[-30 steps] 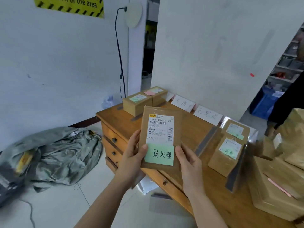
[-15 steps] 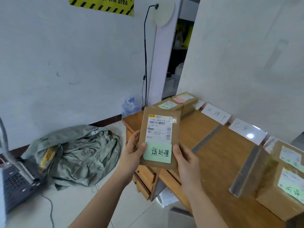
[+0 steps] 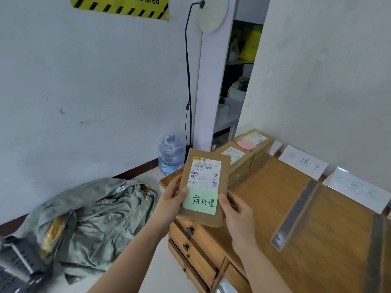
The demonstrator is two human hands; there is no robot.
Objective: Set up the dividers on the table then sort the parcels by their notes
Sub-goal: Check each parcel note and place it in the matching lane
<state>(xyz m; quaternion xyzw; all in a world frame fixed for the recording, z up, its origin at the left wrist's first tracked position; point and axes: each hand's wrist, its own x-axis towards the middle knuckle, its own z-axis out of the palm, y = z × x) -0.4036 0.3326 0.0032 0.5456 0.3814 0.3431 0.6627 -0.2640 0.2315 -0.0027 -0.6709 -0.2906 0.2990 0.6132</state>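
Gripping parcel, left hand, right hand

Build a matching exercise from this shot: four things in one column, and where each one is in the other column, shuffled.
Things
1. parcel with the green note
2. pink note
3. water jug
4. grey sack

Places
A. crumpled on the floor by the wall
B. held between the left hand and right hand
C. standing on the floor beyond the table corner
D. on top of the far parcel at the table's end

Pairs: 1-B, 2-D, 3-C, 4-A
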